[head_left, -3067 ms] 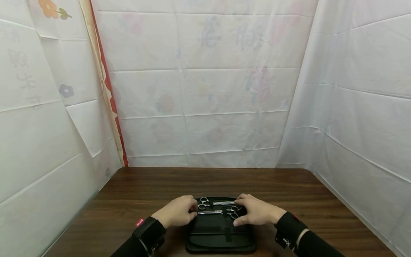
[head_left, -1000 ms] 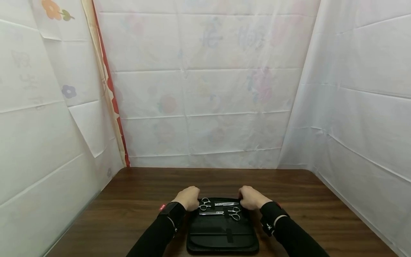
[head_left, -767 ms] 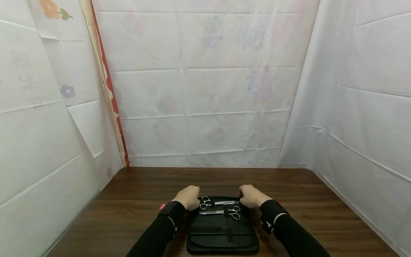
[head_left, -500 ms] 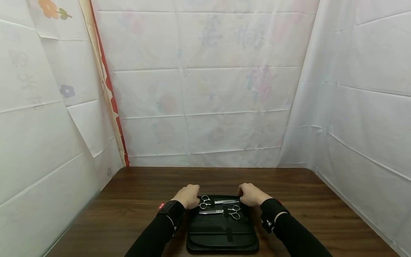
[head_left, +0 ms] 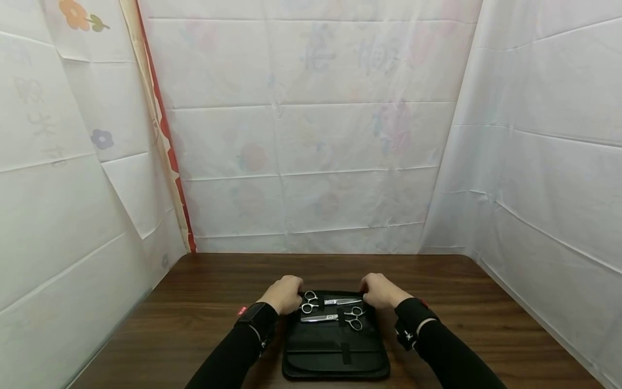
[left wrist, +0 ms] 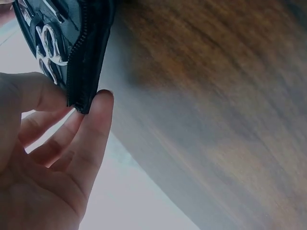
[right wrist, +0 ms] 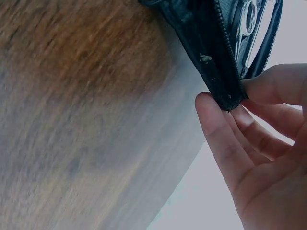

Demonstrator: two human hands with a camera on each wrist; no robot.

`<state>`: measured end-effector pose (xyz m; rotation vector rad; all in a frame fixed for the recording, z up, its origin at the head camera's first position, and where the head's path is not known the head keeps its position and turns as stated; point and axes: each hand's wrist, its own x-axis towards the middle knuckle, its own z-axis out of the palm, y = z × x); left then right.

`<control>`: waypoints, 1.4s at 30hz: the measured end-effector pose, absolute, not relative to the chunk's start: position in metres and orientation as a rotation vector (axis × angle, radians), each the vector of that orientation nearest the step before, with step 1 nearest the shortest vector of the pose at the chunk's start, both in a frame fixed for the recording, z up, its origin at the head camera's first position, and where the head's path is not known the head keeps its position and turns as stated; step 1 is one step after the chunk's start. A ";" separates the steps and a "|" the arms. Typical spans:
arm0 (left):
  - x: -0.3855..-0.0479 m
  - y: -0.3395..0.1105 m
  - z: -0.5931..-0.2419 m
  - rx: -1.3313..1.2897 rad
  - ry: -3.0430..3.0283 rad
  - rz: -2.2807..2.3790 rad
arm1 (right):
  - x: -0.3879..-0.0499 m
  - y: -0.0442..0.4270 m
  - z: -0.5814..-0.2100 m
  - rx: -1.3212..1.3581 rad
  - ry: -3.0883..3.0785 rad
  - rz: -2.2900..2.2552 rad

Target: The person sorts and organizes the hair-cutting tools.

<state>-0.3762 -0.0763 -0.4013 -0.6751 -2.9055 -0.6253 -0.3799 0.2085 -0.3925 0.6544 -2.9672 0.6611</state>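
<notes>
Case I hold (head_left: 311, 341): smooth, leather-look, faint sheen. In it, scissors (head_left: 332, 317): polished metal. Under it, bench (head_left: 194, 324): wood-grained. Behind it, sheeting (head_left: 311, 140): creased, plastic-looking.

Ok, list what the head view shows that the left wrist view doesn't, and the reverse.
Only the head view shows the orange flower on the white sheet, both black sleeves, and the nearer pair of scissors at full length.

Only the left wrist view shows the zipper teeth along the edge of the black case, and the palm side of the left hand, its fingers pinching that edge.

Both share the case, the left hand, metal scissor handles and the wooden table.
</notes>
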 end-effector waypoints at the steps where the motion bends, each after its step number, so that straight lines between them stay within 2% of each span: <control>1: -0.376 -0.076 -0.401 -0.671 -2.901 -0.630 | -0.380 0.209 -0.392 0.655 -2.956 0.657; 42: -0.379 -0.083 -0.382 -0.673 -2.652 -0.663 | -0.377 0.207 -0.368 0.560 -2.774 0.736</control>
